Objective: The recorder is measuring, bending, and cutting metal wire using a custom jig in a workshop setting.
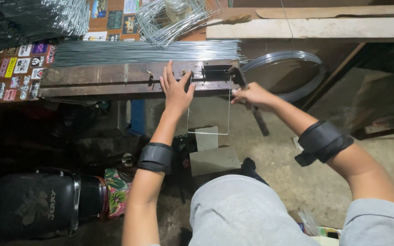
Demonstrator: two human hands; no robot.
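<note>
My left hand (175, 89) lies flat with fingers spread on the dark metal bending jig (115, 79) at the bench edge, pressing next to a thin wire bent into a U-shaped frame (208, 123) that hangs down from the jig. My right hand (251, 95) grips the dark lever handle (257, 116) of the jig, which slants down to the right. Both forearms wear black wrist bands.
A bundle of straight steel wires (147, 51) lies along the bench behind the jig. Bent wire frames (169, 20) are heaped at the back. A coil of metal strip (292, 73) sits right of the jig, wooden planks (320, 27) beyond. A black container (37, 202) stands lower left.
</note>
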